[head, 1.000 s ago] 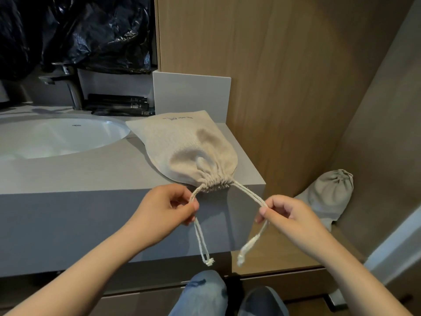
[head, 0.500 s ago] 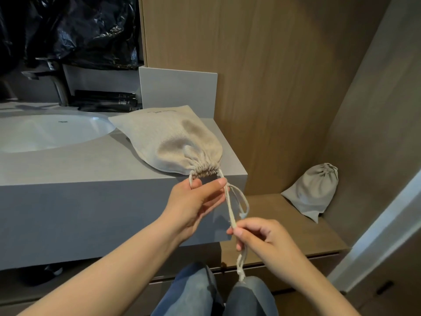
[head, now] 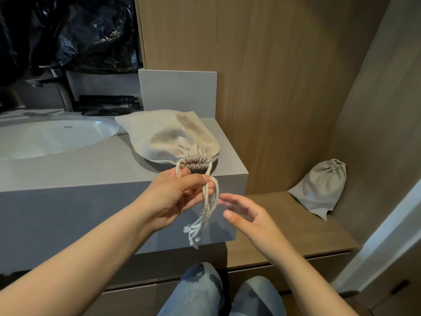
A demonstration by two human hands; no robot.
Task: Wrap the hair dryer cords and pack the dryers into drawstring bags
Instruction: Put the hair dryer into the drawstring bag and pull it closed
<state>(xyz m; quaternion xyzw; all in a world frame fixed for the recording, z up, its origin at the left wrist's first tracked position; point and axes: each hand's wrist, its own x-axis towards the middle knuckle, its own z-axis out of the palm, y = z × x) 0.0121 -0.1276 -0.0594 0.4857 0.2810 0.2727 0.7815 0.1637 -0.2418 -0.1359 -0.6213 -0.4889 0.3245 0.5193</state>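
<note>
Left hand (head: 173, 197): drawstrings (head: 210, 201) are pinched between thumb and fingers. Right hand (head: 248, 216): fingers are held spread just beside the drawstrings, and nothing is gripped. Cinched bag (head: 168, 137): laid at the front right corner of the counter (head: 68, 174).

The beige drawstring bag (head: 173, 137) lies bulging on its side on the counter (head: 91, 169), its mouth cinched shut and facing 6 o'clock. Its cream drawstrings (head: 210, 201) dangle, pinched in my left hand (head: 175, 197). At 3 o'clock, a second closed bag (head: 319, 185) leans against the wall (head: 376, 110).
</note>
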